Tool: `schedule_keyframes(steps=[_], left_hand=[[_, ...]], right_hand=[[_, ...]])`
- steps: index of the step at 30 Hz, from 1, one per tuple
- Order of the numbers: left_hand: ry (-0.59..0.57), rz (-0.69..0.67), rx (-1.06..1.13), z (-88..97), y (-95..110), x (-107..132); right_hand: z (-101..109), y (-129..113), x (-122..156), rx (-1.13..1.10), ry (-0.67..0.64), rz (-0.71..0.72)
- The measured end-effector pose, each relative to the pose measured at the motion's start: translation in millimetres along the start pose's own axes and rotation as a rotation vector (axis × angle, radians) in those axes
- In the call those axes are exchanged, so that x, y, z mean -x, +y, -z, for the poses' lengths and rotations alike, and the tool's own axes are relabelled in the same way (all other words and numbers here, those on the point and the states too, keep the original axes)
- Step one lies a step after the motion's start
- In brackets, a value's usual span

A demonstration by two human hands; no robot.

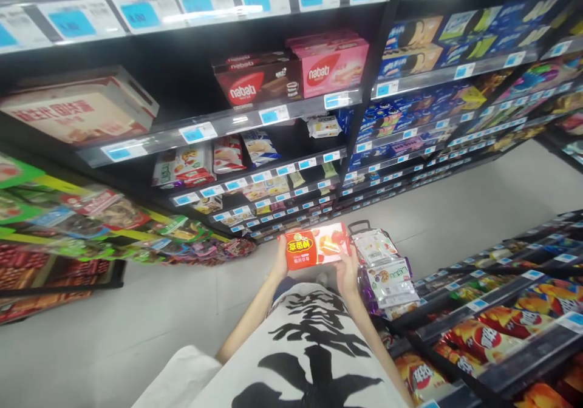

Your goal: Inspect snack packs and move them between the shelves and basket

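Both my hands hold a red and pink box of strawberry pastries (316,246) in front of my body, its printed front facing up at me. My left hand (281,257) is closed on the box's left end. At the right end, my right hand (347,266) grips the lower corner, with fingers partly hidden beneath. Just right of the box, a basket or cart with a dark handle (359,224) is piled with snack packs (389,280), close beside my right forearm.
Ahead stands a tall shelf with a dark nabati box (257,84), a pink nabati box (334,65) and a cream carton (82,107). Chip bags (489,335) fill the shelf at lower right. Hanging snack bags (109,207) line the left. Grey floor (182,311) runs between.
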State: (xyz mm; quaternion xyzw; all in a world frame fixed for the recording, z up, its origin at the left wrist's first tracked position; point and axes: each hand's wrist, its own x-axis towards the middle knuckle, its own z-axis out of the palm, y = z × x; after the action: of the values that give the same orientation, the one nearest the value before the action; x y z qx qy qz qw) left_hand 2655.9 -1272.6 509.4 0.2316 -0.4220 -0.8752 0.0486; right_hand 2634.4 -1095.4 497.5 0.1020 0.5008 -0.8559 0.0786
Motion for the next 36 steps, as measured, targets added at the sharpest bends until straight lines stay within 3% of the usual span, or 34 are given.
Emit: schedule_keyframes(steps=[8, 18, 26, 36], left_hand=[[0.025, 0.109, -0.037, 5.1, 9, -2], [0.172, 0.264, 0.036, 4.2, 2, 7], [0.169, 0.244, 0.021, 10.0, -6, 4], [0.188, 0.276, 0.030, 1.9, -8, 3]], right_hand=[[-3, 9, 9, -0.018, 0.018, -0.052], [-4, 13, 8, -0.029, 0.047, -0.064], [-3, 14, 10, -0.036, 0.057, -0.073], [0, 11, 11, -0.047, 0.100, -0.070]])
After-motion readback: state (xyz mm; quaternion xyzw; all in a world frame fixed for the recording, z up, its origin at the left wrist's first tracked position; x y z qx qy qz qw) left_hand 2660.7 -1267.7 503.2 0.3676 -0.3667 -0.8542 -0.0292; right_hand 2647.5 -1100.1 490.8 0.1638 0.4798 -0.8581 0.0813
